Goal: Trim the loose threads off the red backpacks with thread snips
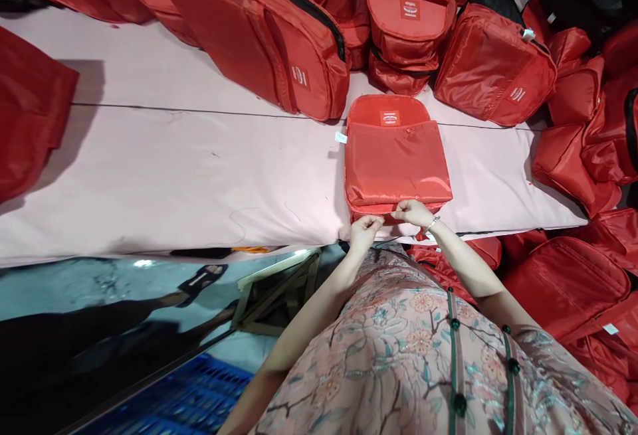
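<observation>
A flat red fabric bag [396, 159] lies on the pale pink table [174, 176], its white-and-red label patch at the far end. My left hand [365, 230] is closed in a pinch at the bag's near edge, at the left corner. My right hand [413, 212], with a bracelet on the wrist, is closed on the same near edge a little to the right. What the fingers pinch there is too small to make out.
Several red bags are heaped along the table's far side [279, 36] and piled at the right [588, 129]. One lies at the left edge [24, 109]. A blue crate [189, 398] and another person's sandalled foot [202, 279] are below the table.
</observation>
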